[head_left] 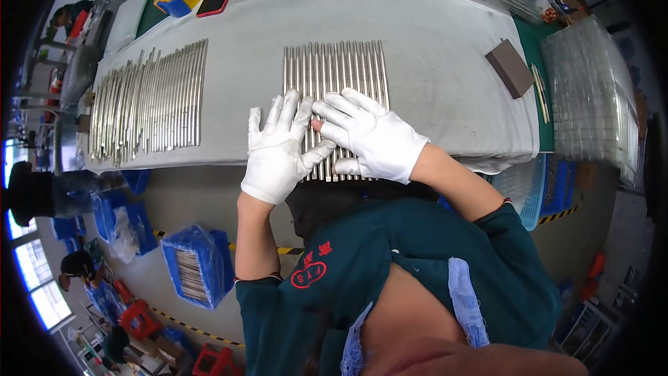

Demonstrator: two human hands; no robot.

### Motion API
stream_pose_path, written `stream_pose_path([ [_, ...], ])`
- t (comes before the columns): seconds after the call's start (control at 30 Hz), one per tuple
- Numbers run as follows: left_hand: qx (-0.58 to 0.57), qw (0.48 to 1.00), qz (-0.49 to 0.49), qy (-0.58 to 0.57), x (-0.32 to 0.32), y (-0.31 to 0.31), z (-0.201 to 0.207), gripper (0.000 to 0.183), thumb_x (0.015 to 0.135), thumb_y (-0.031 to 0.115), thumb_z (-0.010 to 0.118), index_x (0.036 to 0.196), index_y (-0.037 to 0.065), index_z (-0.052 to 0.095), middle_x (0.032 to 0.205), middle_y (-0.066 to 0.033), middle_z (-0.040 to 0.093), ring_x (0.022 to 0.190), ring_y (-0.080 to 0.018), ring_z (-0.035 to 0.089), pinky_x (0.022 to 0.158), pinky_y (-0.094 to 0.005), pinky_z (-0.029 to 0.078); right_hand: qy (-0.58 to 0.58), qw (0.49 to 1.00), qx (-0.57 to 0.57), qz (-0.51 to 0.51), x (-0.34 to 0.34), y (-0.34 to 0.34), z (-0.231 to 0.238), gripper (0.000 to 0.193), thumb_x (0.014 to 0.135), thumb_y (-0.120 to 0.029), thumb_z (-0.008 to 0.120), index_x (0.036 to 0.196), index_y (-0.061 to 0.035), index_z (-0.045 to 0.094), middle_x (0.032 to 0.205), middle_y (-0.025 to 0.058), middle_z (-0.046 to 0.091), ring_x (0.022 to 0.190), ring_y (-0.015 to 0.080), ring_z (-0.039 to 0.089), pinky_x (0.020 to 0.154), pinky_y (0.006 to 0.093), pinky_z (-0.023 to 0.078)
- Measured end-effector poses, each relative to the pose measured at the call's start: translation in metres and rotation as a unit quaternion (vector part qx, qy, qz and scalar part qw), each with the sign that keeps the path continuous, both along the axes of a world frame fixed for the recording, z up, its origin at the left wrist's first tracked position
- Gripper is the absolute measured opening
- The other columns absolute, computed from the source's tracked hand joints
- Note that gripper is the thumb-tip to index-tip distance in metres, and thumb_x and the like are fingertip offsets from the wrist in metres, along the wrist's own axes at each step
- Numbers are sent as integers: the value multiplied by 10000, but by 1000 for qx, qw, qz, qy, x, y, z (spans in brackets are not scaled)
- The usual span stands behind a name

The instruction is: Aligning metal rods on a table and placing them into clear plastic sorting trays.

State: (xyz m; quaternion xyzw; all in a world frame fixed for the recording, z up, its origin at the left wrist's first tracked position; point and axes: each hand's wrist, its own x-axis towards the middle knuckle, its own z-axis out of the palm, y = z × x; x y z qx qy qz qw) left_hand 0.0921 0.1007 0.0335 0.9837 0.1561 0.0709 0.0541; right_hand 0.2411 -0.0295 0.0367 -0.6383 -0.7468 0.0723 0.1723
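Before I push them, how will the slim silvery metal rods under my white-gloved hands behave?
The silvery metal rods are probably stiff, being straight; their slender, seemingly round shape may let them roll; their shiny surface could feel slippery.

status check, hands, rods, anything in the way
Left hand and right hand open, palms down over central rods. Rods side by side, one row. Off to the sides: second rod batch left, brown block right.

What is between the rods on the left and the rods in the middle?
In the head view, pale cloth lies between the left rods and the middle rods; the left hand partly covers that stretch.
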Motion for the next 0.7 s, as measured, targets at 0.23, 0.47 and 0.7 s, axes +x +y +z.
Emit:
stream_pose_path([
  [0.23,-41,998,-45,-12,21,-22,-4,687,798,535,508,1282,56,415,1323,-177,392,1241,-336,350,1029,-515,196,-29,999,-7,-27,18,-32,3,603,738,-394,610,1199,-28,483,1306,125,423,1246,272,354,1065,409,226],
  [0.47,-75,990,-109,-51,46,-49,-2,700,801,554,486,1254,23,436,1303,-179,416,1232,-337,359,1034,-495,206,-14,995,-55,-87,36,-71,12,612,728,-365,624,1223,-39,470,1339,128,394,1267,300,326,1069,412,231],
  [0.7,-66,996,-59,-26,28,-30,1,644,797,528,510,1254,78,454,1302,-154,424,1226,-313,371,1028,-507,200,-13,996,-57,-62,23,-46,6,671,728,-406,606,1264,-42,430,1362,129,362,1290,303,287,1080,415,202],
])
